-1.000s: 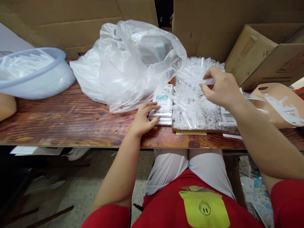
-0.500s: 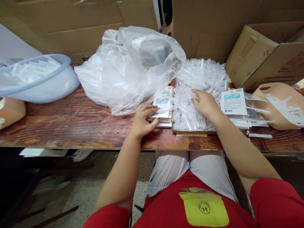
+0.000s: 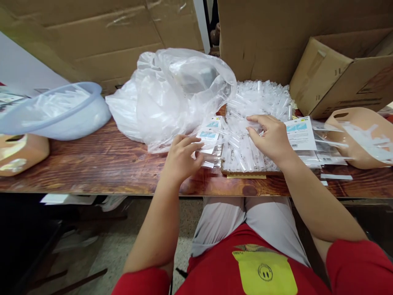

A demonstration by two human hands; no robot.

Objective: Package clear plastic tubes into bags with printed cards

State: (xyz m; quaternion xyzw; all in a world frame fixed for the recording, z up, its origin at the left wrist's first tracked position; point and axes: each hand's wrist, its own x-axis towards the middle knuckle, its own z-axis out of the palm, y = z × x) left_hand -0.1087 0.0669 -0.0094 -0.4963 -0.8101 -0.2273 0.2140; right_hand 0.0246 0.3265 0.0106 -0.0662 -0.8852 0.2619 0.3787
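My left hand (image 3: 183, 159) is at the left end of a small stack, its thumb and fingers closed on the near edge of a clear packet with a white and blue printed card (image 3: 208, 140). The packet sits slightly tilted. Over a heap of short clear plastic tubes (image 3: 245, 149) in a shallow cardboard tray, my right hand (image 3: 272, 137) hovers with thumb and fingers apart. No tube shows in its grasp. Beside that wrist lies another carded packet (image 3: 302, 133) on top of several clear packets.
A large crumpled plastic bag (image 3: 153, 102) stands behind my left hand. Farther left are a pale blue basin (image 3: 95, 112) of clear pieces and an orange basket (image 3: 38, 153). To the right stand an orange basket (image 3: 359, 157) and an open cardboard box (image 3: 325, 78). Cardboard rises behind the wooden table (image 3: 92, 172).
The view has shifted slightly. My left thumb has come nearer the fingers, and the carded packet has tilted. My right hand stays over the tubes with its fingers still apart.
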